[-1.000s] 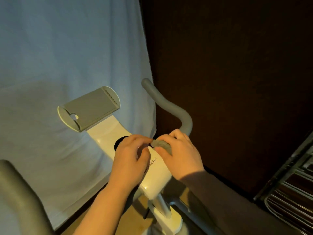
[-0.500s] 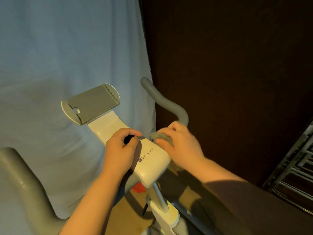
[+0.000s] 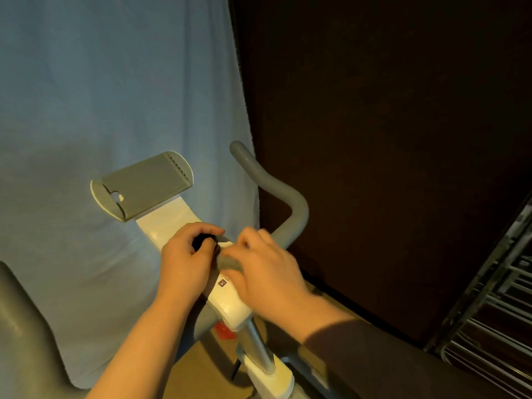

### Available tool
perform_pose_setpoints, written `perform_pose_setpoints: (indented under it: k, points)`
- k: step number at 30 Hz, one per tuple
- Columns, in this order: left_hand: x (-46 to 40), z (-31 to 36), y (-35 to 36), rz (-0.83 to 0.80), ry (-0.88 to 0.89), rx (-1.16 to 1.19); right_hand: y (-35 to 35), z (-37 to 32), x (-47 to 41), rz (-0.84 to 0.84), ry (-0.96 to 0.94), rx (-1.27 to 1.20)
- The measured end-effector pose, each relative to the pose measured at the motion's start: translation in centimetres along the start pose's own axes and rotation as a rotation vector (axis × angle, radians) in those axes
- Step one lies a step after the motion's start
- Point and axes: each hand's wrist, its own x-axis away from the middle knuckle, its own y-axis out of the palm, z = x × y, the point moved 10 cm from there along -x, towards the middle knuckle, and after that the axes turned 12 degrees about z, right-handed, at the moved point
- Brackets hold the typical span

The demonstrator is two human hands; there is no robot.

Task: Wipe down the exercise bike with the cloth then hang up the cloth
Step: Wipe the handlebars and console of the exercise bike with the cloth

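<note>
A pale blue sheet hangs across the left half of the view, and a dark wall fills the right. A wire rack stands at the lower right edge.

In front of the sheet stands the exercise bike, its white console body running from upper left to lower right. A grey tablet holder sits tilted at the console's upper end. The right handlebar, grey and curved, rises behind the hands toward the sheet's edge; the left handlebar shows as a thick grey bar at the lower left. A silver post carries the console from below, above a tan floor.

Both hands rest on the middle of the console. The left hand has its fingers curled around a black round knob on the console's top. The right hand, blurred, lies palm-down just beside it, its fingers bent over the cloth, a small grey wad pressed against the console. The cloth peeks out from under the right hand's fingers on their left side, between the two hands and touching the edge of the left hand. A small dark logo shows on the console just below the cloth.
</note>
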Motion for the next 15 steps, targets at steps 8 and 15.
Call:
perform_pose_setpoints:
  k: [8, 15]
  points:
    - [-0.7, -2.4, -3.2, 0.231, -0.157, 0.023, 1.1, 1.4, -0.4, -0.03, 0.04, -0.019]
    - [-0.4, -2.7, -3.7, 0.266, -0.268, 0.097, 4.0, 3.0, -5.0, -0.017, 0.211, -0.015]
